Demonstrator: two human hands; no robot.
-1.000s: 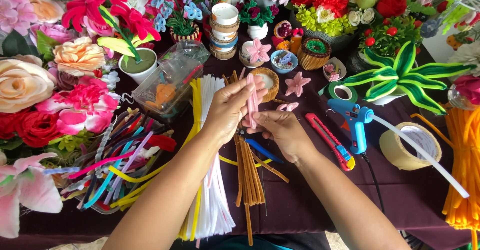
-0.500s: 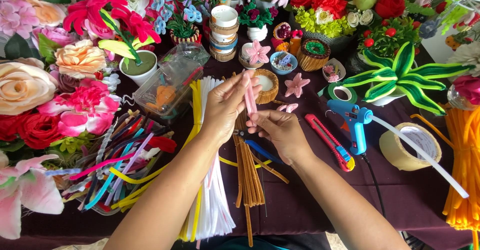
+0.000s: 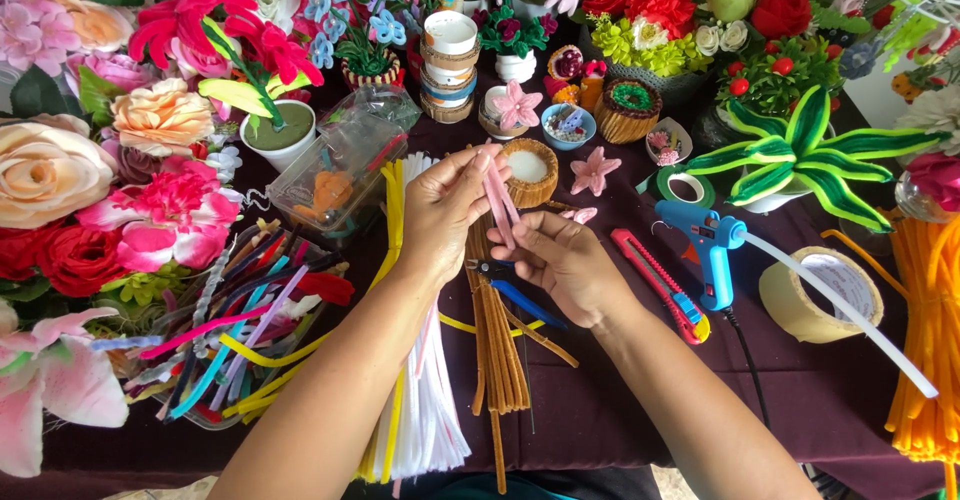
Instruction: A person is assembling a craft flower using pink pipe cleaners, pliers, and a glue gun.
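Note:
My left hand (image 3: 445, 210) pinches the upper part of a folded pink pipe cleaner (image 3: 497, 195) between thumb and fingers. My right hand (image 3: 565, 265) grips the lower end of the same pink pipe cleaner, just below the left. Both hands hover over a bundle of brown pipe cleaners (image 3: 495, 345) lying on the dark purple tablecloth (image 3: 620, 400). A bundle of white pipe cleaners (image 3: 430, 410) runs under my left forearm, with yellow ones beside it. Blue-handled pliers (image 3: 520, 295) lie under my right hand.
A red utility knife (image 3: 662, 285), a blue glue gun (image 3: 708, 250), a roll of tape (image 3: 820, 295) and orange pipe cleaners (image 3: 930, 360) lie to the right. A tray of mixed coloured pipe cleaners (image 3: 235, 330) sits left. Handmade flowers and small pots (image 3: 448, 65) ring the back.
Both hands stay in place over the brown bundle. The pink pipe cleaner now stands a little straighter between them, and my left fingers have shifted along its top.

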